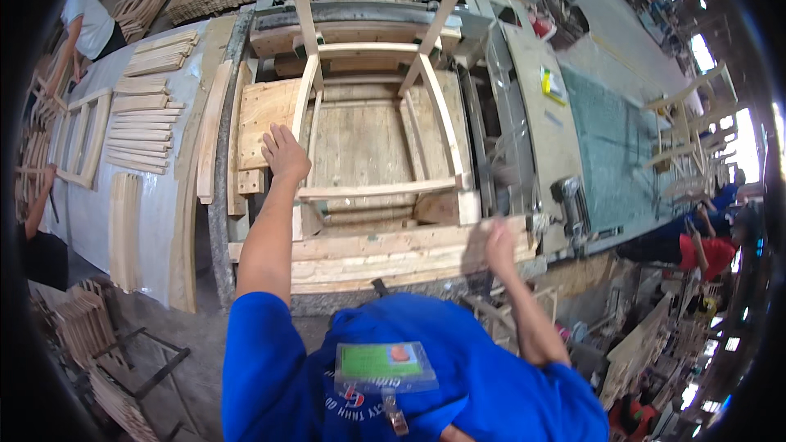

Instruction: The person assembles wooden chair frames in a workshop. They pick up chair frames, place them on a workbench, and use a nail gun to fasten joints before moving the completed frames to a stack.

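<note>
A pale wooden chair frame point(381, 189) lies in a wooden jig on the bench in front of me, its curved backrest at the far end. My left hand point(286, 155) rests with fingers stretched out on the plywood block point(266, 115) at the frame's left side, close to its left rail. Over the near right corner of the frame is my right hand point(498, 244), blurred by motion. Its fingers look closed, and a dark smeared shape lies beside it; what it holds cannot be made out. Thick wooden beams point(393, 266) form the jig's near edge.
On the left table point(151, 221) lie stacked wooden slats point(143, 135) and an assembled frame point(98, 139). To the right, a power tool point(571, 200) and a yellow packet point(553, 86) sit on a board beside a green surface point(610, 147). Chairs and people are around.
</note>
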A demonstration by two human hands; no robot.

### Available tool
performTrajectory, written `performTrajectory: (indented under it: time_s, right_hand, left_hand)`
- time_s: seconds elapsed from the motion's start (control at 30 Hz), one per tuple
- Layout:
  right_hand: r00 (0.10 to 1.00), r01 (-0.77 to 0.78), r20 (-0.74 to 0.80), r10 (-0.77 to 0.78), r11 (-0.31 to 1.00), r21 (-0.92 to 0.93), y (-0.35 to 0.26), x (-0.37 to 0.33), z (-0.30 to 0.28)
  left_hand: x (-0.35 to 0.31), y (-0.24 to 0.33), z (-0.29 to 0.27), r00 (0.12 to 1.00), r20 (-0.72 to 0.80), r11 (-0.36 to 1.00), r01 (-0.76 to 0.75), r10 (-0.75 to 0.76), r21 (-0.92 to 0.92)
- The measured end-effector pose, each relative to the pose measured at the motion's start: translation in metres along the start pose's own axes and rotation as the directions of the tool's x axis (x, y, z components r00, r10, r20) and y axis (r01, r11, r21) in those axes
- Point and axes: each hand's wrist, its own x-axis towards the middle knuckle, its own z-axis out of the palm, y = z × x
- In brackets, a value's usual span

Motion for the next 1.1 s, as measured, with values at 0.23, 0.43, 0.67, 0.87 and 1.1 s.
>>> performTrajectory:
  time_s: [0.23, 0.43, 0.67, 0.87, 1.1]
  right_hand:
    - [0.945, -0.194, 0.007, 0.327, 0.542, 0.818, -0.134, 0.120, -0.068]
    - [0.988, -0.068, 0.141, 0.061, 0.997, 0.047, -0.030, -0.027, 0.019]
    - [0.939, 0.070, 0.335, -0.081, 0.996, 0.047, -0.087, -0.001, -0.003]
    - [0.603, 0.286, 0.718, -0.347, 0.935, 0.210, -0.123, -0.085, 0.037]
    - [0.575, 0.311, 0.686, -0.445, 0.895, 0.320, -0.129, -0.075, 0.054]
  left_hand:
    - [-0.002, -0.028, -0.010, 0.996, -0.044, 0.997, 0.078, -0.078, 0.009]
    - [-0.001, -0.002, -0.001, 1.000, 0.006, 0.999, 0.020, -0.021, 0.029]
    - [0.002, -0.019, -0.009, 0.999, -0.017, 0.996, 0.048, -0.047, 0.071]
    - [-0.015, -0.042, -0.029, 0.990, 0.118, 0.996, -0.085, 0.081, 0.024]
    - [-0.039, -0.049, -0.032, 0.999, 0.010, 0.986, -0.040, 0.042, -0.165]
